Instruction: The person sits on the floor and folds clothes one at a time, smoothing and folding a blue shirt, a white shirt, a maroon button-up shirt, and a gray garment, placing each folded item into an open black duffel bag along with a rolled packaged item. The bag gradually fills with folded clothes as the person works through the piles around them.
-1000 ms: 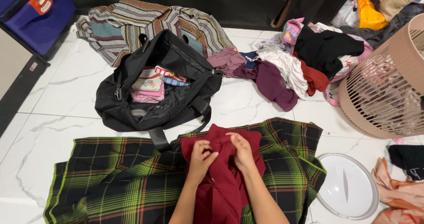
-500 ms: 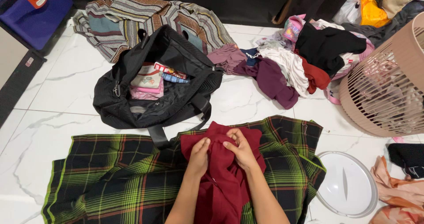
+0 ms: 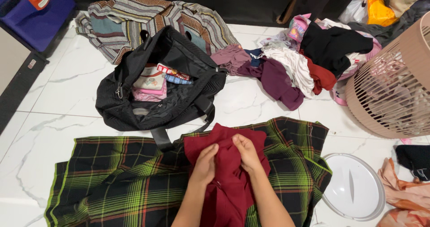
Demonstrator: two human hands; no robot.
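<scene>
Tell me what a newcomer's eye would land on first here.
First, the two hands, left hand and right hand, gripping a dark red garment at bottom centre, over a green and black plaid cloth spread on the white floor. Behind it an open black bag holds folded clothes, with a heap of clothes and a pink laundry basket to the right.

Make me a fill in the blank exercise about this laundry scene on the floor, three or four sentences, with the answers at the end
1. Both hands, the left hand and the right hand, grip a garment whose colour is dark ____.
2. That garment lies on a plaid cloth of black and ____.
3. The open black bag has folded clothes ____ it.
4. The round white lid lies on the floor near the tipped pink ____.

Missing words: red; green; inside; basket
</scene>
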